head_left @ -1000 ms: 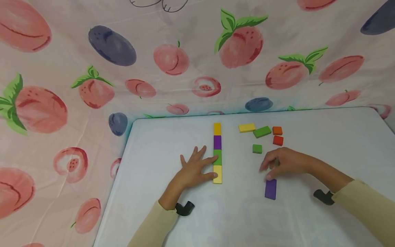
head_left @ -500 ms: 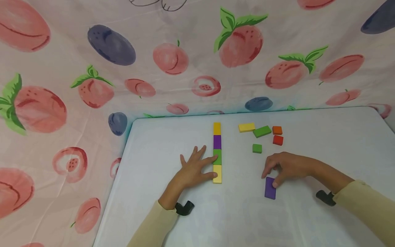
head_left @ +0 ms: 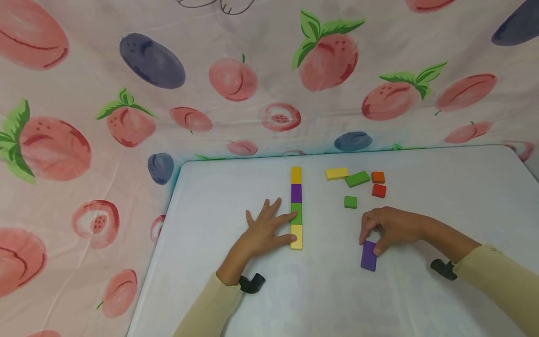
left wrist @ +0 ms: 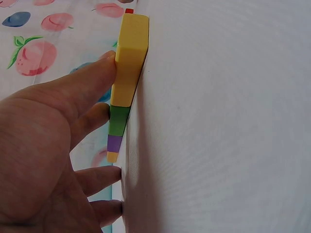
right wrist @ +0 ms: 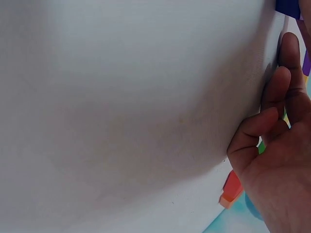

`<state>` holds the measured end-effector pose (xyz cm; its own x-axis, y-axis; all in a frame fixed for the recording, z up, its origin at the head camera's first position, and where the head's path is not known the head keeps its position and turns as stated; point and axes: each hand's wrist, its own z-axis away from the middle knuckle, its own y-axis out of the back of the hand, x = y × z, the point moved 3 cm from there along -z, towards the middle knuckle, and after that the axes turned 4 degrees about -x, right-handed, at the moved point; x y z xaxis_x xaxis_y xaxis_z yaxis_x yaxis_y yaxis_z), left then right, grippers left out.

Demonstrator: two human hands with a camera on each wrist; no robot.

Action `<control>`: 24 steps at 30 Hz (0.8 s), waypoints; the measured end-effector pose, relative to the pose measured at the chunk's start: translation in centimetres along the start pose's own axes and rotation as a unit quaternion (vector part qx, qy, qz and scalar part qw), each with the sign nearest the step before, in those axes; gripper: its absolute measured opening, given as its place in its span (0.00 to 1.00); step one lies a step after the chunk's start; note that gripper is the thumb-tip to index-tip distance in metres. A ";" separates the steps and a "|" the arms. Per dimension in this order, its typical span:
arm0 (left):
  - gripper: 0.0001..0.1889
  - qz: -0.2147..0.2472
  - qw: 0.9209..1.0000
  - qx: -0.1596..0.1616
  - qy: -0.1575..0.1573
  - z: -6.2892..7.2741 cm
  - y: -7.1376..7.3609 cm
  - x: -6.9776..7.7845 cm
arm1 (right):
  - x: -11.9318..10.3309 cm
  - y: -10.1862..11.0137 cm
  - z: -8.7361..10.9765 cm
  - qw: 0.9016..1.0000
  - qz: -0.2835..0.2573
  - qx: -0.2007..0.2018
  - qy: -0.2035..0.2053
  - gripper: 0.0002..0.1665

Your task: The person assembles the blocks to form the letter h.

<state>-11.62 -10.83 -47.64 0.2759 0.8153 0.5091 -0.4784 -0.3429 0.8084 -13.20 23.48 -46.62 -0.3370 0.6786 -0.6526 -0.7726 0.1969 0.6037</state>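
A straight row of blocks stands end to end: an orange-yellow block (head_left: pixel 296 175), a purple one (head_left: pixel 296 193), a green block (head_left: pixel 296 220) and a pale yellow block (head_left: pixel 297 229) nearest the person. Spread fingers of my left hand (head_left: pixel 261 236) touch the row's left side; its thumb lies against the pale yellow block (left wrist: pixel 131 53) in the left wrist view. To the right, my right hand (head_left: pixel 393 228) pinches a purple rectangular block (head_left: pixel 368 257) between thumb and finger at its far end. Only a corner of that block (right wrist: pixel 287 7) shows in the right wrist view.
Beyond the right hand lie a loose yellow block (head_left: pixel 336 174), a long green block (head_left: pixel 358 179), a small green block (head_left: pixel 350 202), an orange block (head_left: pixel 378 177) and a red block (head_left: pixel 379 190). The white table (head_left: pixel 210 187) meets a fruit-print cloth (head_left: pixel 252 42) behind.
My right hand has moved slightly toward the person, and its thumb has gone from the purple block's far end to its right edge, with a finger opposite. The left hand stays put.
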 end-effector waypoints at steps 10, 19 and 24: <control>0.33 0.001 1.000 -0.002 0.000 0.0 0.1 0.1 | 0.1 0.0 0.1 1.000 -0.012 0.006 0.001 0.15; 0.33 -0.004 1.000 -0.004 0.002 0.0 0.0 0.0 | 0.1 0.0 0.0 1.000 -0.018 0.012 -0.012 0.17; 0.33 -0.004 1.000 -0.004 0.002 -0.1 0.0 0.0 | 0.2 0.0 0.0 1.000 -0.007 0.011 -0.004 0.15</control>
<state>-11.67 -10.82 -47.69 0.2764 0.8193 0.5023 -0.4828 -0.3335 0.8097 -13.27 23.64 -46.69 -0.3219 0.6813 -0.6575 -0.7650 0.2220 0.6046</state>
